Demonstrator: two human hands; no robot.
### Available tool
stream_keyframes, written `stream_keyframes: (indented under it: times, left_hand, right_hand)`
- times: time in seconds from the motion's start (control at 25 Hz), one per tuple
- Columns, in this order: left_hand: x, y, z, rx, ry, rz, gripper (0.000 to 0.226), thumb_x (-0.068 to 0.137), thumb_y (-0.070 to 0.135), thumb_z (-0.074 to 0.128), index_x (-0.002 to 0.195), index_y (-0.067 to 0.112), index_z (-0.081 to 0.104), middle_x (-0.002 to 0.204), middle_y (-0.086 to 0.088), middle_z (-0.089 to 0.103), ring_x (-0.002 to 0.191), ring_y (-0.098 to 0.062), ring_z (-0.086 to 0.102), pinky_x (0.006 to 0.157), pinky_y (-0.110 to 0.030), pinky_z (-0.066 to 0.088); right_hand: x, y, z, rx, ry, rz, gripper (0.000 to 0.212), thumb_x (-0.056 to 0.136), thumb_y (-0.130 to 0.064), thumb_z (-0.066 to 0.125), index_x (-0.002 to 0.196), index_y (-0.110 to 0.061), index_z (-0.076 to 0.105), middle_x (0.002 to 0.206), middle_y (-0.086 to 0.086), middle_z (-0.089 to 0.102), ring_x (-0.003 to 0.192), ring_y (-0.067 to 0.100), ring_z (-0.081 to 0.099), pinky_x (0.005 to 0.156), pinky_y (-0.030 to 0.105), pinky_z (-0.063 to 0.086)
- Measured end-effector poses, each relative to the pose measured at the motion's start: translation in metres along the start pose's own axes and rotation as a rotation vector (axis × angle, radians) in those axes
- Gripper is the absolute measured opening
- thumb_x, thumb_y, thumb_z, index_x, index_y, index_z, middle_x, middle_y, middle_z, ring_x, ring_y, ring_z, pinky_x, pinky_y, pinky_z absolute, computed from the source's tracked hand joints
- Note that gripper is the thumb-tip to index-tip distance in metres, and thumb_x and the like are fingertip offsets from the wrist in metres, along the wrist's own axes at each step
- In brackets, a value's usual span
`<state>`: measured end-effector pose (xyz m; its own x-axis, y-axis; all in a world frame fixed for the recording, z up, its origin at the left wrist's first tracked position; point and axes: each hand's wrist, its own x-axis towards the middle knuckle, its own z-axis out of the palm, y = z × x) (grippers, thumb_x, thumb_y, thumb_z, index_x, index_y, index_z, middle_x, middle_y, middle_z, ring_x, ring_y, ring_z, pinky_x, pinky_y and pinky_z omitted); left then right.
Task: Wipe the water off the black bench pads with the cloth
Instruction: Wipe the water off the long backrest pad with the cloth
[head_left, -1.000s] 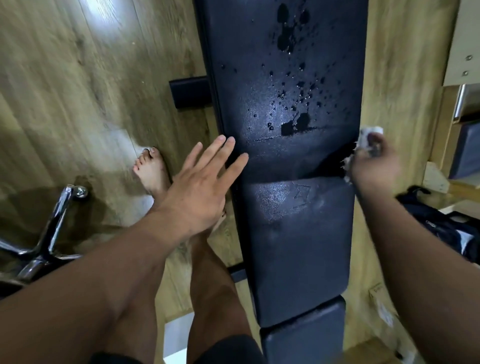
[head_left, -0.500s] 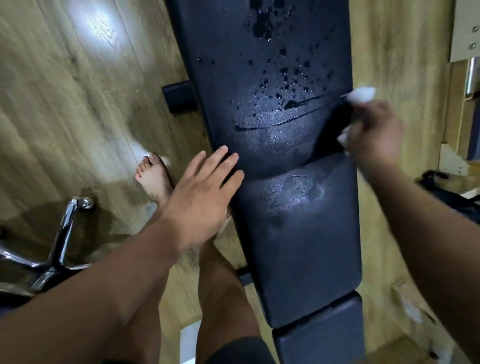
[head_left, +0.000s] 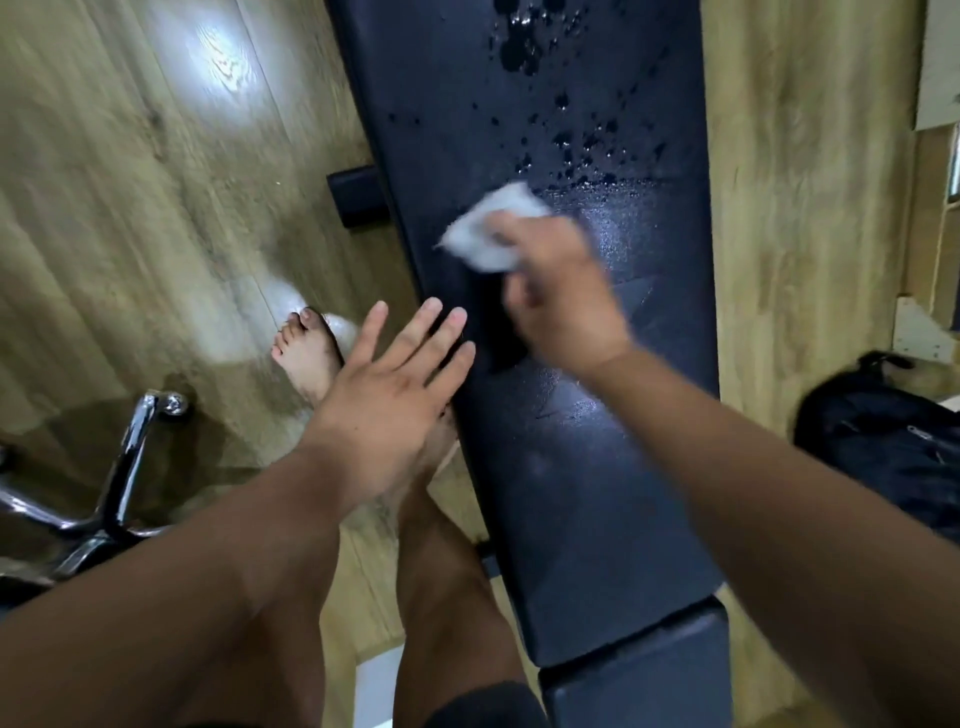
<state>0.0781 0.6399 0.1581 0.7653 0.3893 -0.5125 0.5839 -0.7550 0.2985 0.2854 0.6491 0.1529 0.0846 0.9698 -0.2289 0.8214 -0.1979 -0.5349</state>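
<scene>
Right hand (head_left: 561, 306), blurred at centre frame, grips a crumpled white cloth (head_left: 491, 228) and presses it against the long black bench pad (head_left: 587, 519), near the pad's left edge. Left hand (head_left: 395, 384) lies just below and left of it, fingers straight and spread, fingertips over the pad's left edge; whether they rest on it or hover I cannot tell. The 2 hands are near each other but apart. Above the cloth, toward the top of the frame, water drops (head_left: 571, 145) and small pools sit unwiped, while the band beside and below the cloth shows only a thin damp sheen. To do this stroke well, I would judge it best to keep the cloth flat, sweep the full width edge to edge, overlap each pass upward into the drops, and refold once it is soaked. A 2nd pad (head_left: 639, 675) adjoins at the bottom. At left, a bare foot (head_left: 306, 353) stands on the wooden floor (head_left: 130, 208).
</scene>
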Motion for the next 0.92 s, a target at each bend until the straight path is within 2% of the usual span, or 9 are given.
stream_keyframes:
  times: [0.04, 0.12, 0.28, 0.36, 0.48, 0.6, 0.72, 0.8, 0.92]
  left_hand:
    - [0.0, 0.001, 0.005, 0.001, 0.001, 0.002, 0.076, 0.088, 0.012, 0.039, 0.155, 0.016, 0.003, 0.163, -0.009, -0.012, 0.149, -0.029, -0.015, 0.118, -0.057, -0.006]
    - [0.001, 0.004, 0.006, 0.001, 0.036, 0.007, 0.073, 0.085, 0.013, 0.04, 0.154, 0.011, 0.016, 0.163, -0.013, 0.0, 0.15, -0.032, -0.003, 0.118, -0.059, 0.003]
    - [0.001, 0.005, 0.002, -0.051, 0.068, 0.016, 0.068, 0.077, 0.022, 0.049, 0.144, 0.009, 0.044, 0.158, -0.015, 0.028, 0.147, -0.035, 0.023, 0.115, -0.06, 0.022]
    - [0.002, 0.006, -0.005, -0.107, 0.029, 0.002, 0.071, 0.079, 0.02, 0.057, 0.147, 0.011, 0.039, 0.16, -0.013, 0.024, 0.149, -0.032, 0.017, 0.116, -0.057, 0.016]
    - [0.003, 0.007, -0.009, -0.181, -0.089, -0.02, 0.065, 0.096, 0.021, 0.042, 0.154, 0.012, 0.017, 0.163, -0.011, 0.005, 0.15, -0.03, -0.008, 0.118, -0.053, -0.005]
    - [0.002, 0.011, -0.01, -0.292, -0.098, -0.042, 0.07, 0.096, 0.013, 0.039, 0.155, 0.01, 0.001, 0.162, -0.011, -0.014, 0.148, -0.031, -0.02, 0.121, -0.052, 0.0]
    - [0.0, 0.013, -0.006, -0.385, -0.05, -0.065, 0.07, 0.092, 0.002, 0.036, 0.154, 0.008, 0.004, 0.16, -0.011, -0.022, 0.147, -0.03, -0.022, 0.12, -0.052, 0.004]
    - [0.0, 0.011, -0.006, -0.407, -0.052, -0.058, 0.067, 0.093, 0.001, 0.034, 0.154, 0.007, 0.007, 0.161, -0.01, -0.021, 0.148, -0.029, -0.02, 0.119, -0.053, 0.007]
    - [-0.001, 0.008, -0.008, -0.445, -0.062, -0.051, 0.064, 0.095, 0.004, 0.034, 0.154, 0.005, 0.008, 0.161, -0.012, -0.021, 0.148, -0.029, -0.019, 0.119, -0.055, 0.01]
  right_hand:
    - [-0.002, 0.03, -0.02, -0.088, 0.09, 0.153, 0.053, 0.071, 0.011, 0.046, 0.118, -0.005, 0.065, 0.108, 0.019, 0.065, 0.095, 0.026, 0.058, 0.082, -0.001, 0.035]
    - [-0.009, 0.082, -0.061, -0.207, 0.261, 0.416, 0.045, 0.078, -0.009, 0.045, 0.119, -0.008, 0.064, 0.111, 0.018, 0.063, 0.097, 0.031, 0.061, 0.087, 0.019, 0.043]
    - [-0.017, 0.048, -0.027, -0.216, 0.386, 0.556, 0.031, 0.089, -0.023, 0.05, 0.11, -0.006, 0.066, 0.107, 0.018, 0.064, 0.093, 0.033, 0.061, 0.084, 0.033, 0.044]
    - [-0.029, -0.013, 0.018, -0.11, 0.3, 0.383, 0.024, 0.09, -0.017, 0.055, 0.108, -0.006, 0.066, 0.104, 0.018, 0.062, 0.089, 0.032, 0.06, 0.082, 0.033, 0.045]
    - [-0.036, -0.047, 0.037, -0.111, -0.031, -0.057, 0.033, 0.084, -0.005, 0.06, 0.117, -0.005, 0.065, 0.112, 0.015, 0.06, 0.102, 0.029, 0.056, 0.088, 0.033, 0.048]
    - [0.029, -0.044, 0.016, -0.265, -0.351, -0.332, 0.026, 0.088, -0.011, 0.06, 0.112, -0.017, 0.067, 0.111, 0.004, 0.063, 0.104, 0.02, 0.054, 0.089, 0.034, 0.048]
    - [0.141, -0.06, 0.014, -0.497, -0.194, -0.37, 0.032, 0.096, -0.039, 0.038, 0.11, -0.022, 0.062, 0.109, 0.006, 0.063, 0.102, 0.025, 0.054, 0.083, 0.034, 0.039]
    - [0.206, -0.075, 0.011, -0.759, -0.185, -0.353, 0.039, 0.095, -0.027, 0.028, 0.119, -0.017, 0.057, 0.114, 0.017, 0.061, 0.107, 0.033, 0.053, 0.084, 0.041, 0.036]
    - [0.229, -0.079, 0.007, -0.74, -0.202, -0.336, 0.039, 0.091, -0.021, 0.028, 0.116, -0.013, 0.057, 0.125, 0.015, 0.056, 0.118, 0.034, 0.049, 0.095, 0.039, 0.036]
